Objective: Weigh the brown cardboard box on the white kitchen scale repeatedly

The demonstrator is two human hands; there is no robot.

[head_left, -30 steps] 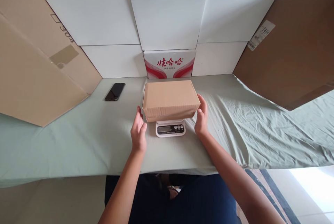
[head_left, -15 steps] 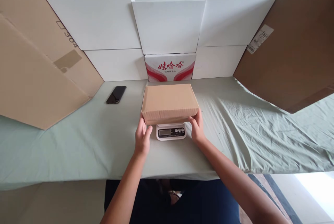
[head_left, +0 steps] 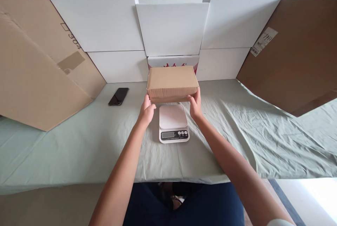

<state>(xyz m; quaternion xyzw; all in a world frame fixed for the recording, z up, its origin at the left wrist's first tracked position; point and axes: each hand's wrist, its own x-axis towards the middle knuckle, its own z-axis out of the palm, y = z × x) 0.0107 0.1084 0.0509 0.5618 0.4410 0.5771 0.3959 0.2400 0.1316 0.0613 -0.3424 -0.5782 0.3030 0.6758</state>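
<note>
A closed brown cardboard box [head_left: 172, 80] is gripped between my two hands, beyond the scale. My left hand [head_left: 148, 109] holds its near left corner, thumb toward the front. At the near right corner, my right hand [head_left: 195, 104] has its thumb on the front face and its other fingers partly hidden. Nearer to me on the cloth stands a white digital kitchen scale [head_left: 173, 117], its plate bare, with a grey display and round buttons along the front. Whether the box touches the cloth I cannot tell.
A black phone [head_left: 118, 96] lies to the left. White boxes [head_left: 172, 29] line the back, with a red-lettered carton [head_left: 163, 61] partly covered by the brown box. Large cardboard panels stand at left [head_left: 39, 64] and right [head_left: 292, 57]. Green cloth [head_left: 86, 148] covers the table.
Both hands have moved the cardboard box away from me, off the area above the scale. The scale's plate now shows, and the box covers part of the red-lettered carton.
</note>
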